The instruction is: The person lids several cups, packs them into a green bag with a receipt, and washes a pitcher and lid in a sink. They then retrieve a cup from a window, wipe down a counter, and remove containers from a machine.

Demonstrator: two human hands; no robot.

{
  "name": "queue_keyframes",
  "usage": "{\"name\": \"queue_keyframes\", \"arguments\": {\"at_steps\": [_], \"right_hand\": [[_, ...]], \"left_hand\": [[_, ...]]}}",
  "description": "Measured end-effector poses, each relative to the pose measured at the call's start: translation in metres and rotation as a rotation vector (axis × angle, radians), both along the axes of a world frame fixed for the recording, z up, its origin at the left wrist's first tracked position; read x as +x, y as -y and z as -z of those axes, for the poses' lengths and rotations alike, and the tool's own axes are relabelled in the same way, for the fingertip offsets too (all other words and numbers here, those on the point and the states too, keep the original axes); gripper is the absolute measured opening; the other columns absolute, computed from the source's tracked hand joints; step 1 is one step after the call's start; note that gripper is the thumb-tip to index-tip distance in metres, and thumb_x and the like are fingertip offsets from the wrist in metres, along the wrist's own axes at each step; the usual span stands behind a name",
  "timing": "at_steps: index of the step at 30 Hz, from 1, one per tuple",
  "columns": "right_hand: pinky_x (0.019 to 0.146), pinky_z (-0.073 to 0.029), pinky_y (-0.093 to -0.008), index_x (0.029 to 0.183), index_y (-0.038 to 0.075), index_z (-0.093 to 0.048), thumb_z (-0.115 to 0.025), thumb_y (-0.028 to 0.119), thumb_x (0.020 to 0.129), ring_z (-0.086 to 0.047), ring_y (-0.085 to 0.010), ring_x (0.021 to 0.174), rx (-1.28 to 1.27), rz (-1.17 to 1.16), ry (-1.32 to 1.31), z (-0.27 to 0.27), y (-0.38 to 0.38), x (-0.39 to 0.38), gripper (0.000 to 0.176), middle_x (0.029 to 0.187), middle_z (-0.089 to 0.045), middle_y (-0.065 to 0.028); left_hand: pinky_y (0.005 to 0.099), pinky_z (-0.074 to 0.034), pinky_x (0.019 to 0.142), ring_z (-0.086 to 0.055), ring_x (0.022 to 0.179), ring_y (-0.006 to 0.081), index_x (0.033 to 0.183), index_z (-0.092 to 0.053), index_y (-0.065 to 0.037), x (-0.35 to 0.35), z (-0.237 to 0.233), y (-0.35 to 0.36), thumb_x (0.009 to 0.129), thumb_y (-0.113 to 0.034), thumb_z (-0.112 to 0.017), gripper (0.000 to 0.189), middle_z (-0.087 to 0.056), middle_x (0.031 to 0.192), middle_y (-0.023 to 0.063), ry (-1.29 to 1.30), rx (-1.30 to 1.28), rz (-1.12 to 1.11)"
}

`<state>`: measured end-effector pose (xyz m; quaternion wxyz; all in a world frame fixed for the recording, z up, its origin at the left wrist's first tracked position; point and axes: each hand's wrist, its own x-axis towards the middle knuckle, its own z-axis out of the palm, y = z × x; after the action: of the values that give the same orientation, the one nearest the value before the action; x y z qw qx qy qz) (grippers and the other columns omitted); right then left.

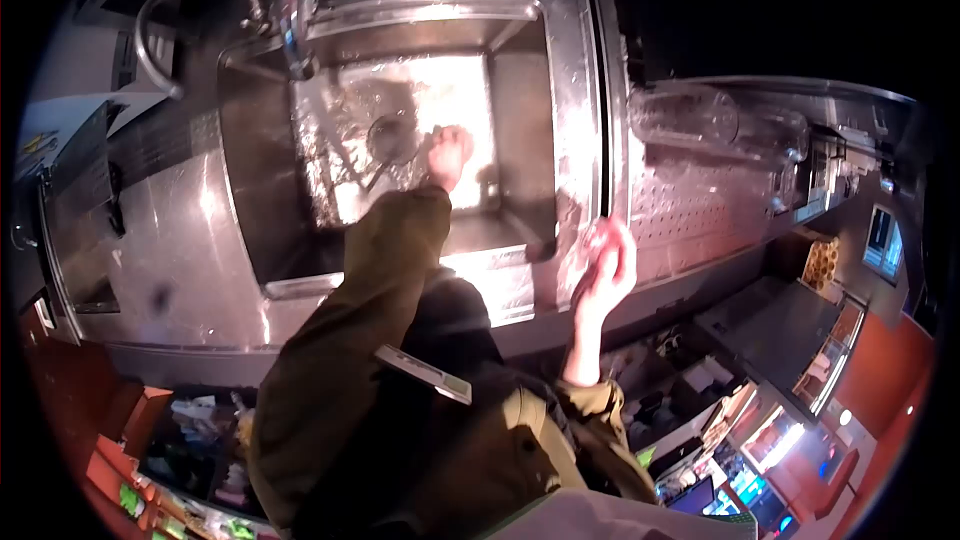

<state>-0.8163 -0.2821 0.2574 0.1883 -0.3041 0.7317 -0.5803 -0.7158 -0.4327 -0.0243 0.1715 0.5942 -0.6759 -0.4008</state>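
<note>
My left hand reaches down into the metal sink, over its brightly lit floor and to the right of the round drain. Its fingers are curled closed; whatever they hold, if anything, is lost in the glare. My right hand is outside the basin, above the counter's right side. Those fingers are bent together at a shiny, clear-looking spot that glare keeps me from naming. Water glistens on the sink floor.
A curved faucet hangs over the sink's back left, with a second bent spout farther left. Clear containers lie on the right beside a perforated drainboard. A raised metal edge runs between sink and drainboard.
</note>
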Motion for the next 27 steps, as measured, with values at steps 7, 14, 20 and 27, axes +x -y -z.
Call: {"name": "queue_keyframes", "arguments": {"at_steps": [7, 14, 20, 27], "right_hand": [[0.061, -0.043, -0.0228, 0.104, -0.002, -0.054, -0.041, 0.030, 0.089, -0.051, -0.0094, 0.069, 0.097, -0.090, 0.258, 0.045, 0.084, 0.044, 0.038, 0.083, -0.056, -0.0061], [0.049, -0.042, -0.0213, 0.097, 0.000, -0.055, -0.038, 0.042, 0.088, -0.054, -0.0120, 0.059, 0.390, -0.107, 0.852, 0.098, 0.137, 0.097, 0.046, 0.076, -0.057, -0.0057], [0.051, -0.046, -0.0231, 0.097, 0.001, -0.051, -0.035, 0.041, 0.088, -0.055, -0.0181, 0.061, 0.659, -0.219, 1.147, 0.152, 0.146, 0.136, 0.044, 0.081, -0.056, -0.0098], [0.061, -0.048, -0.0350, 0.100, -0.004, -0.048, -0.054, 0.036, 0.079, -0.056, -0.0311, 0.067, 0.744, -0.313, 0.443, 0.162, 0.191, 0.164, 0.045, 0.094, -0.052, -0.0207]], "left_hand": [[0.0353, -0.045, 0.063, -0.053, 0.078, 0.0238, 0.089, -0.054, -0.010, 0.124, -0.027, -0.020, 0.073, -0.017, -0.053, 0.017, -0.053, 0.088, 0.0097, 0.085, -0.119, 0.076], [0.0338, -0.045, 0.062, -0.054, 0.077, 0.0186, 0.086, -0.058, -0.010, 0.223, -0.025, -0.032, 0.073, -0.023, -0.056, 0.018, -0.056, 0.084, 0.0056, -0.087, -0.190, 0.232], [0.0335, -0.044, 0.064, -0.055, 0.077, 0.0174, 0.085, -0.060, -0.008, 0.241, -0.024, -0.023, 0.072, -0.027, -0.060, 0.023, -0.058, 0.083, 0.0046, -0.179, -0.265, 0.129], [0.0392, -0.043, 0.072, -0.054, 0.082, 0.0333, 0.089, -0.055, -0.001, 0.200, -0.048, 0.007, 0.065, -0.022, -0.067, 0.034, -0.057, 0.087, 0.0163, 0.079, 0.059, -0.626]]}}
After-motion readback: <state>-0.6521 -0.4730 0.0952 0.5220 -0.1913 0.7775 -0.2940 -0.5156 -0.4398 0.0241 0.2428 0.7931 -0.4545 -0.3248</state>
